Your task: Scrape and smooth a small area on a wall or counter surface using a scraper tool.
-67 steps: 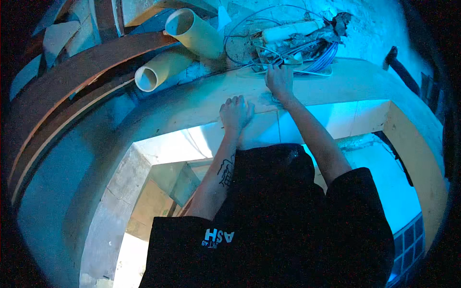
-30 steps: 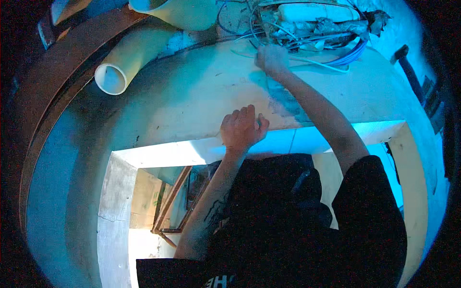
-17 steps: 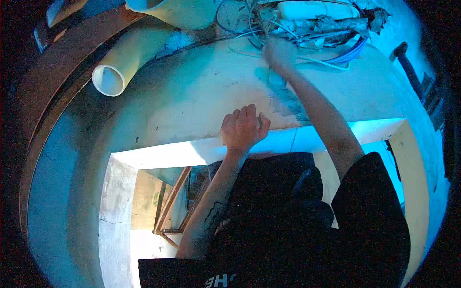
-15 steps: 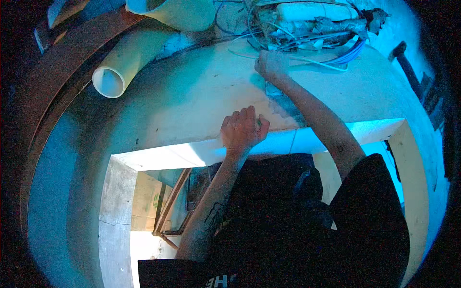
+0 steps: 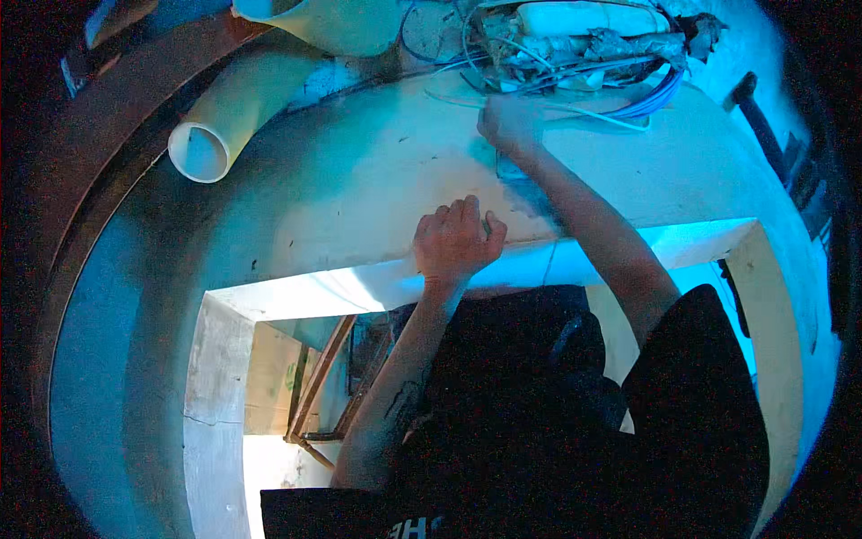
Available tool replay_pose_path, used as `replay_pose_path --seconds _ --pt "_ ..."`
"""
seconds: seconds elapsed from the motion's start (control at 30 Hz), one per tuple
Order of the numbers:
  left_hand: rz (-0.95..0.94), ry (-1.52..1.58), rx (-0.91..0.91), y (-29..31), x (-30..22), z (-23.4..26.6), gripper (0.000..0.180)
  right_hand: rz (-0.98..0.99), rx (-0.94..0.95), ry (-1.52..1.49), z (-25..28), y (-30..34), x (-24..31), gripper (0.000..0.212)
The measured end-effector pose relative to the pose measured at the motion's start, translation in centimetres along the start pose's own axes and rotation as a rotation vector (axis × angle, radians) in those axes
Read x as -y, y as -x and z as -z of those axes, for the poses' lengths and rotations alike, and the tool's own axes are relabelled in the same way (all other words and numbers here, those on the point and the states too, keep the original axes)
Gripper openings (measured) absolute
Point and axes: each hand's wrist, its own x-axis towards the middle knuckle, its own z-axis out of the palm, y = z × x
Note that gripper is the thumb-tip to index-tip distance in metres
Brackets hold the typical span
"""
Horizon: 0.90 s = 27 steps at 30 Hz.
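Pipe gapes; left hand and right hand curl narrow; what the hands hold, I cannot tell.

Left hand: back showing, fingers bent and close together, thumb out on the right side!
Left wrist: nearly straight, in line with the arm.
Left forearm: slanting forward and rightward, dark tattoo on it.
Right hand: farther forward, curled, blurred; its grip can't be made out.
Right forearm: stretched long, angled forward and leftward.
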Motion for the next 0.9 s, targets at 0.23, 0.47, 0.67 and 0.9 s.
replay_pose_path --seconds 0.23,0.47,0.67,0.9 --pt "0.002 0.001 0.034 0.2 0.2 0.3 0.017 -0.066 -0.062 -0.084 0.6 -0.7 0.0 0.022" --pt "-0.004 0.021 0.032 -0.2 -0.1 0.1 0.017 -0.119 0.022 -0.045 2.1 -1.3 -0.2 0.02" --pt "-0.008 0.003 0.008 0.0 -0.1 0.1 0.017 0.119 -0.047 0.009 -0.1 -1.0 -0.6 0.02" --pt "-0.019 0.022 0.02 -0.1 0.1 0.0 0.017 0.191 -0.034 0.103 -0.7 0.4 -0.3 0.019"
